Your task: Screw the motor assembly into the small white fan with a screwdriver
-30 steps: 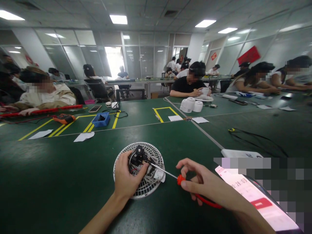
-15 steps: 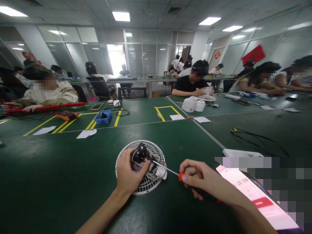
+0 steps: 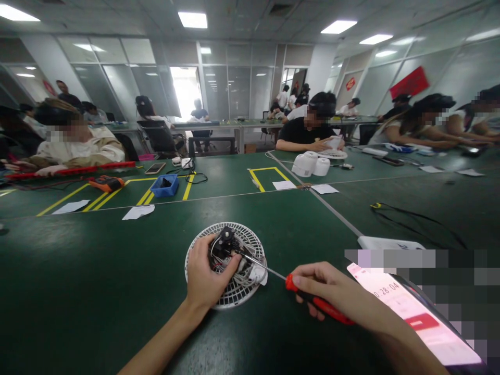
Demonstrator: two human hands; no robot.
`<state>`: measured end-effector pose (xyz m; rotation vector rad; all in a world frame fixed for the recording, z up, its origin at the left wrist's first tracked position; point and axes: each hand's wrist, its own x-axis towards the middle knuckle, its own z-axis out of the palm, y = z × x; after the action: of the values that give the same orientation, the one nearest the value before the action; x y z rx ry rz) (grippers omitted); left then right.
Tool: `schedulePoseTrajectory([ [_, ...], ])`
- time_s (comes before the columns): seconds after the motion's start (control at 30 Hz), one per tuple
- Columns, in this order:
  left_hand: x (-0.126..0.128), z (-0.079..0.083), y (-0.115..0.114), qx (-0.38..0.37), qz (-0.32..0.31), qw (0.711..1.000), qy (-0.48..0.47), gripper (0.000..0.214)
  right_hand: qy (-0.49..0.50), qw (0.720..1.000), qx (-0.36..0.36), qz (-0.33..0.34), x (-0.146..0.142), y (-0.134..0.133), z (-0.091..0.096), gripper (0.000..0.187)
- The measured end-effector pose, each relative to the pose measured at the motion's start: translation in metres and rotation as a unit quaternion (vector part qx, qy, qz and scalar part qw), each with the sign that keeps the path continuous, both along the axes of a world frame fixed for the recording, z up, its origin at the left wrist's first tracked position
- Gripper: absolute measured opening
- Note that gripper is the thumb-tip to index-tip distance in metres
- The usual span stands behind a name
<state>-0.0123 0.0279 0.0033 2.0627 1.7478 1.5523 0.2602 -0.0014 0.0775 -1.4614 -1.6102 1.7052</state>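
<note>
The head view shows the right hand (image 3: 324, 285) closed around the screwdriver (image 3: 332, 309), thumb and fingers gathered at the red collar and along the red-and-black handle. A second ago its fingers were lifted and spread more loosely; they have now drawn in, and more of the handle's red side shows than half a second ago, which suggests a renewed grip for turning. The shank runs to the left thumb, where its tip is lost among dark parts, so whether it sits in a screw cannot be told. The left hand (image 3: 205, 271) is curled part-closed on the black motor unit (image 3: 227, 238), much as before. That unit rests over the round white fan grille (image 3: 239, 299), its pale shaft stub pointing up, with pale cables (image 3: 244, 277) bunched beside it. The grille lies flat on the green counter (image 3: 117, 271), near a lit phone (image 3: 441, 338).
</note>
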Motion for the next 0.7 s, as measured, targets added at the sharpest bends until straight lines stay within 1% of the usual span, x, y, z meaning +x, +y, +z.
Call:
schedulePoseTrajectory([
  [0.1,-0.0004,-0.0005,0.0002,-0.003,-0.001,1.000,-0.002,0.049,-0.033,0.998,0.042,-0.015,-0.0024,-0.0049,0.0006,0.033],
  [0.2,-0.0004,-0.0009,0.0003,0.000,0.002,1.000,-0.002,0.050,-0.040,0.997,0.063,-0.028,-0.0047,-0.0061,0.0012,0.042],
  [0.23,-0.0003,-0.0009,0.0004,0.002,0.002,1.000,0.000,0.050,-0.038,0.996,0.068,-0.030,-0.0051,-0.0055,0.0012,0.042],
  [0.33,-0.0002,-0.0010,0.0006,0.006,0.002,1.000,0.002,0.050,-0.015,0.996,0.077,-0.032,-0.0051,-0.0021,0.0003,0.031],
  [0.43,-0.0007,-0.0014,0.0004,0.007,0.003,1.000,0.002,0.049,0.031,0.998,0.050,-0.019,-0.0034,0.0003,-0.0012,0.029],
  [0.63,-0.0022,-0.0023,0.0002,-0.001,0.000,1.000,-0.012,0.052,0.071,0.997,-0.004,-0.010,-0.0003,0.0021,-0.0051,0.043],
  [0.7,-0.0024,-0.0027,0.0001,0.002,0.003,1.000,-0.012,0.052,0.078,0.997,-0.024,-0.004,0.0007,0.0037,-0.0077,0.046],
])
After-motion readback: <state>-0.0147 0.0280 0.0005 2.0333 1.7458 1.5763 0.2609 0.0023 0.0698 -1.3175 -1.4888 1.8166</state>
